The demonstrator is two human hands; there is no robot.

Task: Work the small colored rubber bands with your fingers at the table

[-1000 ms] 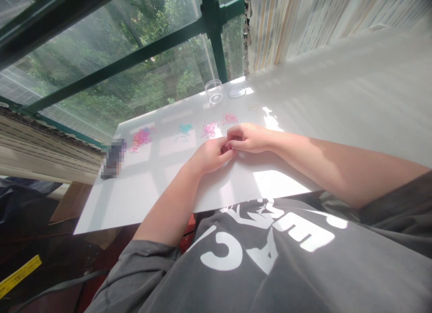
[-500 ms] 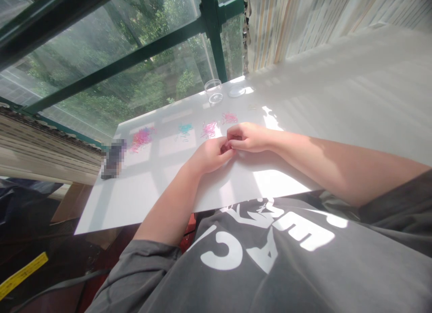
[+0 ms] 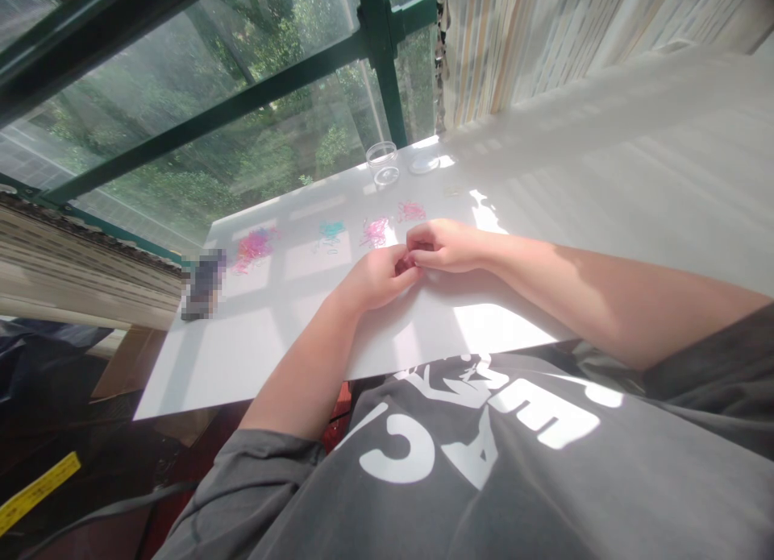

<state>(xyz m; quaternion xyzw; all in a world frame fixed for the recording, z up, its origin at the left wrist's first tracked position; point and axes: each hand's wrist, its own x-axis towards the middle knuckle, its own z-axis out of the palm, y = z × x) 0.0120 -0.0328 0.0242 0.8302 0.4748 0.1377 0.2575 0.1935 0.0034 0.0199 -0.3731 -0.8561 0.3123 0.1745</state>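
Very little has changed over the last second: your two hands stay at the same spot, toward the near edge of the table (image 3: pixel 242 358) from the pink piles, and no pile shows a clear shift. Judging by that, you are busy with something fine at the fingertips rather than reaching or carrying.

Your left hand (image 3: pixel 385 276) is curled, thumb and fingers drawn in toward each other. Your right hand (image 3: pixel 447 246) is bent the same way from the other side, its fingertips meeting those of the left. Whether a piece is pinched between them you cannot tell from here, because the fingers hide that place.

The small looped pieces lie in separate heaps along the table's far edge. A mixed-colour pile (image 3: pixel 255 250) sits near the far left corner, then comes a teal pile (image 3: pixel 331 230), then a bright pink pile (image 3: pixel 376 232) just beyond your left hand, and a rosy pile (image 3: pixel 412 212) just beyond your right. A faint pale bit lies farther right, too small to make out.

At the far edge a clear jar (image 3: pixel 383 165) stands upright, with a white lid (image 3: pixel 425 164) beside it. A dark, pixelated object (image 3: pixel 204 284) rests along the left edge.
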